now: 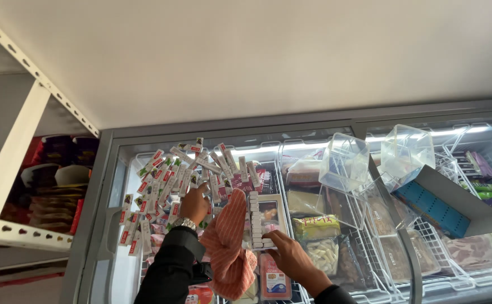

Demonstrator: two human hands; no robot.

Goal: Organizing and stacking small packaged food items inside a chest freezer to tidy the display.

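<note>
Small boxes: a loose heap of slim white cartons (170,180) with red and green ends fills the left basket of the chest freezer, lying at all angles, likely tipped in rather than stacked.
Neat stack: a tidy column of the same white cartons (254,219) stands just right of the heap, edges aligned.
Left hand: the left hand (194,205) rests among the loose cartons, fingers curled around some; how many it has hold of cannot be told. A wristwatch (184,223) shows above a dark sleeve.
Right hand: the right hand (291,256) pinches the lower end of the neat column, fingers closed on it, seemingly steadying it.
Cloth: a striped orange cloth (229,247) hangs between the two arms.
Freezer: the chest freezer (97,225) has wire baskets of bagged frozen food (319,242) to the right.
On top: two clear plastic tubs (344,163) and a grey-blue box (448,202) sit on the glass lid.
Room: a white metal shelf (15,169) with dark packets stands left; a plain pale wall is behind.
</note>
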